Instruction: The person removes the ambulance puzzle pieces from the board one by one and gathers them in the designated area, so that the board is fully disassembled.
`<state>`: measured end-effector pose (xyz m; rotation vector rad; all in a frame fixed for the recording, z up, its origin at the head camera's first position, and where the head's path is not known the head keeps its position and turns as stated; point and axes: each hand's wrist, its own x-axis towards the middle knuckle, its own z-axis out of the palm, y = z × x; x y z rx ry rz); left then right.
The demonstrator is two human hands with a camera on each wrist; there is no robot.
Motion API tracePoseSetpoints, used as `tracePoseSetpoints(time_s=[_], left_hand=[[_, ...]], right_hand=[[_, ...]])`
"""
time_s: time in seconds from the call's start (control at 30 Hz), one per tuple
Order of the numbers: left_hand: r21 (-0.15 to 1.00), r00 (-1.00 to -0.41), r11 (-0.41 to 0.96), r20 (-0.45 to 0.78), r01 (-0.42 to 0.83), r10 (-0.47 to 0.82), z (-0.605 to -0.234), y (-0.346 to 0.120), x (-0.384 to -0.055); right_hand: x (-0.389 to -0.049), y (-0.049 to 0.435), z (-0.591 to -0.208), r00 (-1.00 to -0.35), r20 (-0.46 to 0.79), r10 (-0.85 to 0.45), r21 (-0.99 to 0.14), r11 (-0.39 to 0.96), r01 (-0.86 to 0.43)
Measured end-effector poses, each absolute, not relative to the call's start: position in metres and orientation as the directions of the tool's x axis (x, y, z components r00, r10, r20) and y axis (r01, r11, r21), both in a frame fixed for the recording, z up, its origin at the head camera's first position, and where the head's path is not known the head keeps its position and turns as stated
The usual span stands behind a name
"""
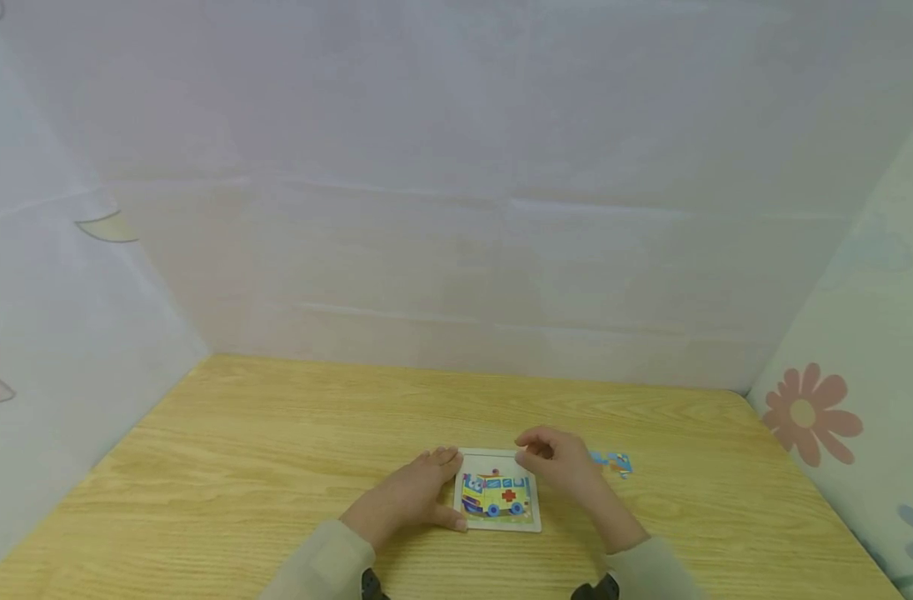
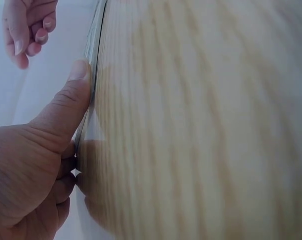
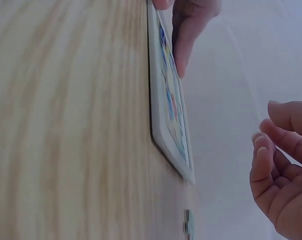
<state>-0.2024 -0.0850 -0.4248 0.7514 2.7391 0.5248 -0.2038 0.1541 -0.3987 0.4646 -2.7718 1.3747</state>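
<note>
A small jigsaw puzzle (image 1: 497, 497) in a white frame lies flat on the table, with a yellow ambulance picture in its lower part and a pale bare strip above. My left hand (image 1: 415, 493) rests along the frame's left side, thumb near the lower corner and extended fingers at the upper one. In the left wrist view its thumb (image 2: 76, 75) presses the frame's edge. Over the frame's upper right corner hovers my right hand (image 1: 565, 467). Its fingers (image 3: 263, 165) are loosely bent in the right wrist view, a gap beside the thumb and nothing visible between them.
Loose blue puzzle pieces (image 1: 619, 463) lie on the table to the right of the frame, partly behind the right hand. The wooden table (image 1: 291, 433) is bounded by pale cloth walls (image 1: 456, 250) at the back and both sides.
</note>
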Motion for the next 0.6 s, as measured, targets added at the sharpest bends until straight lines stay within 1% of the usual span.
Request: tracePoseSetpoints(time_s=[0.13,0.37,0.6], left_hand=[[0.393,-0.835,0.803,-0.139,0.448,0.533,-0.424,-0.085,-0.202],[0.314,-0.823,0.809,-0.127,0.496,0.554,-0.421,-0.081,-0.201],[0.274,-0.815,0.810,-0.129,0.518,0.565,-0.419,-0.081,-0.202]], right_hand=[[-0.206,0.147,-0.404,-0.940,0.120,-0.320,-0.770,0.568,-0.292],[-0.209,0.135,-0.408,-0.902,0.068,-0.426,-0.770,0.552,-0.319],[-0.212,0.122,-0.413,-0.885,0.008,-0.465,-0.756,0.576,-0.310]])
